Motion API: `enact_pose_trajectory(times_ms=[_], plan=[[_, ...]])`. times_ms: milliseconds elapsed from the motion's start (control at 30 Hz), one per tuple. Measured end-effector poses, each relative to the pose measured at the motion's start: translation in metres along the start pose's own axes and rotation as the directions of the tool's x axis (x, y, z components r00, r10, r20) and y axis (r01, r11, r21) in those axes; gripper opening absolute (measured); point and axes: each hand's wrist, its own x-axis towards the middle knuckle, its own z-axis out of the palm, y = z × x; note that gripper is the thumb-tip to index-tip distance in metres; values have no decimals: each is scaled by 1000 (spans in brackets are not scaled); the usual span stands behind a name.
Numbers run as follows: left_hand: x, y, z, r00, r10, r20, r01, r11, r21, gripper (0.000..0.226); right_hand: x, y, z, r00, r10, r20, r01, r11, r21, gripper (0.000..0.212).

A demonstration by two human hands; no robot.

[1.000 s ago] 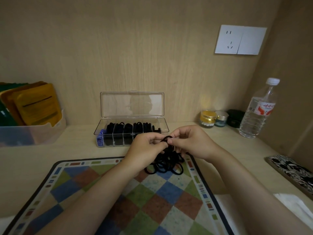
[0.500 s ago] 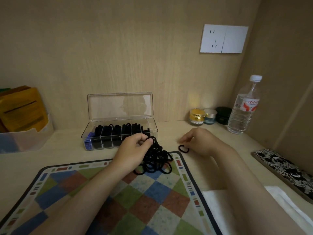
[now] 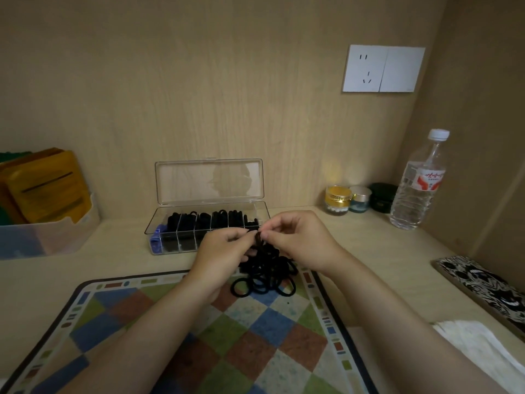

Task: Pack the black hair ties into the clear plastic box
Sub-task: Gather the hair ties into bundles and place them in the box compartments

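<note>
A bunch of black hair ties (image 3: 267, 275) hangs onto the far edge of the checked mat (image 3: 199, 331). My left hand (image 3: 221, 251) grips the top of the bunch. My right hand (image 3: 295, 237) pinches one tie at the top of the same bunch, fingertips touching the left hand's. Just behind my hands stands the clear plastic box (image 3: 181, 245), lid up, with black ties in several of its compartments and something blue at its left end.
A translucent bin (image 3: 48, 237) with yellow packets stands at the left. Small jars (image 3: 338, 199) and a water bottle (image 3: 417, 183) line the back right corner. A black-and-white patterned object (image 3: 483, 282) and white cloth (image 3: 477, 345) lie on the right.
My right hand put one tie down on the desk to the right, then came back to the bunch and now pinches a tie at its top. The left hand kept its hold.
</note>
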Motion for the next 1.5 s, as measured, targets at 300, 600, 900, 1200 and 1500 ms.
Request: enact_pose_trajectory(times_ms=[300,600,900,1200,1500], plan=[[2,4,-10,997,29,76,-32,999,41,14,7,11,13,980,-100,-172,87,993,-81,3],[6,-7,-32,984,107,-141,-64,959,277,36,0,14,-21,990,30,141,44,867,-496,23],[5,-18,-23,978,142,-151,-101,962,255,37,11,19,-8,946,117,303,192,552,-812,37],[5,-19,-22,980,134,-145,-97,967,234,35,15,17,-6,956,89,281,197,514,-835,21],[4,-15,-20,989,50,-139,-51,999,1,18,-1,-2,-9,942,93,324,-181,950,255,25]])
